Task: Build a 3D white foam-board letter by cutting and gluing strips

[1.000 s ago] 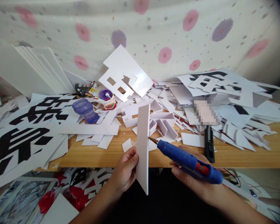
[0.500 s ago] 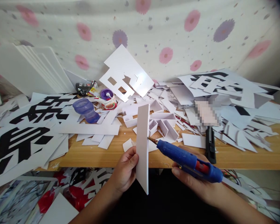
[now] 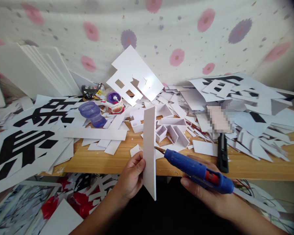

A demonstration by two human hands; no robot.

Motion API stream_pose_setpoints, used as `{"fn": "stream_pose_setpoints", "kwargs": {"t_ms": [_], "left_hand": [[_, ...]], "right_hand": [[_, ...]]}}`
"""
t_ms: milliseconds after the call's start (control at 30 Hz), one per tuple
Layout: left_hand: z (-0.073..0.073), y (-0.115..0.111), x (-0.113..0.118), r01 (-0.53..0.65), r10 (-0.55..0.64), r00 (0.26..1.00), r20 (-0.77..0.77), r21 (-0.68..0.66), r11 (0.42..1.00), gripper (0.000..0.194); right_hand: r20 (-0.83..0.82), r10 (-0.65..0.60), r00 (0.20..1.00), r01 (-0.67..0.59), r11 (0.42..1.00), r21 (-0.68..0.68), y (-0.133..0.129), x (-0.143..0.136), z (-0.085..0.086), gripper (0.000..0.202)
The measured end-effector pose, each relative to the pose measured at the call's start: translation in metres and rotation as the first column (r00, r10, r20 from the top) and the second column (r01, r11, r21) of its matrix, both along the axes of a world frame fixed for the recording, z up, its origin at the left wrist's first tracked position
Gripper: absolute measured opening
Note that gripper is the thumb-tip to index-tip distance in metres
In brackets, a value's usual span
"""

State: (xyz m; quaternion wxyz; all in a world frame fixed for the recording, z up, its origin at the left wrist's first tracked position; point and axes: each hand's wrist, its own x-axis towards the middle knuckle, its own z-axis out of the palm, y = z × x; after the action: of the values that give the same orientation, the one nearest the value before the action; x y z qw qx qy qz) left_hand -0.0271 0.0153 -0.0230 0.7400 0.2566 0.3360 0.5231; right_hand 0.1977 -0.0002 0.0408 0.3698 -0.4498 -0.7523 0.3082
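My left hand (image 3: 133, 174) pinches a long white foam board strip (image 3: 149, 153) by its left face and holds it upright over the table's front edge. My right hand (image 3: 205, 192) is wrapped round a blue glue gun (image 3: 196, 171) with a red part in its body and a glue stick (image 3: 256, 202) coming out of its back end. The metal nozzle points left and meets the strip's right edge around mid-height. Behind the strip lies a glued white foam board shape (image 3: 172, 127) with raised walls. Most of my right fingers are hidden under the gun.
A black utility knife (image 3: 222, 153) lies right of the glue gun on the wooden table (image 3: 88, 161). Sheets with black characters (image 3: 26, 147) cover the left, white scraps (image 3: 247, 143) the right. A purple cup (image 3: 91, 114) and a cut-out board (image 3: 134, 75) stand behind.
The nozzle has slid slightly downward along the strip's edge. The view has shifted a little, so the table things appear slightly further right. Both grips are the same.
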Motion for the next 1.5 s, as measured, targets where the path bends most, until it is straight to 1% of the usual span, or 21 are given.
{"fn": "stream_pose_setpoints", "kwargs": {"t_ms": [167,267,567,733,933,1100,1267,1367,1500], "left_hand": [[-0.001,0.000,-0.001,-0.033,0.033,0.999,0.005,0.001,0.999,0.029],[-0.001,0.001,0.000,-0.047,0.047,0.999,0.017,0.007,0.999,0.027],[0.003,0.002,-0.001,-0.075,0.074,0.995,0.059,0.009,0.997,0.028],[0.003,0.003,-0.002,-0.058,0.056,0.998,0.040,0.049,0.997,0.027],[0.004,0.005,-0.003,-0.099,0.098,0.995,0.016,0.046,0.994,0.029],[0.006,0.007,-0.003,-0.137,0.136,0.990,0.027,0.057,0.989,0.028],[0.005,0.009,-0.004,-0.133,0.130,0.990,0.048,0.059,0.989,0.026],[0.005,0.010,-0.005,-0.152,0.150,0.988,0.038,0.049,0.987,0.026],[0.010,0.012,-0.007,-0.177,0.176,0.984,0.033,0.027,0.984,0.029]], "right_hand": [[0.038,0.062,0.997,-0.063,0.998,0.029,0.003,0.000,0.002,0.023],[0.025,0.082,0.996,-0.083,0.996,0.046,0.005,-0.001,0.002,0.023],[-0.016,0.060,0.998,-0.061,0.998,-0.032,0.001,-0.003,-0.002,0.027],[0.015,0.110,0.994,-0.109,0.993,-0.037,0.003,-0.002,-0.002,0.024],[0.033,0.178,0.984,-0.177,0.984,-0.029,0.005,-0.003,-0.001,0.023],[0.023,0.185,0.983,-0.185,0.983,-0.010,0.005,-0.004,-0.004,0.023],[0.020,0.168,0.986,-0.167,0.986,-0.014,0.003,-0.002,-0.009,0.022],[0.028,0.165,0.986,-0.164,0.986,-0.030,0.003,-0.002,-0.008,0.024],[0.011,0.124,0.992,-0.123,0.992,-0.021,0.005,-0.005,-0.007,0.024]]}}
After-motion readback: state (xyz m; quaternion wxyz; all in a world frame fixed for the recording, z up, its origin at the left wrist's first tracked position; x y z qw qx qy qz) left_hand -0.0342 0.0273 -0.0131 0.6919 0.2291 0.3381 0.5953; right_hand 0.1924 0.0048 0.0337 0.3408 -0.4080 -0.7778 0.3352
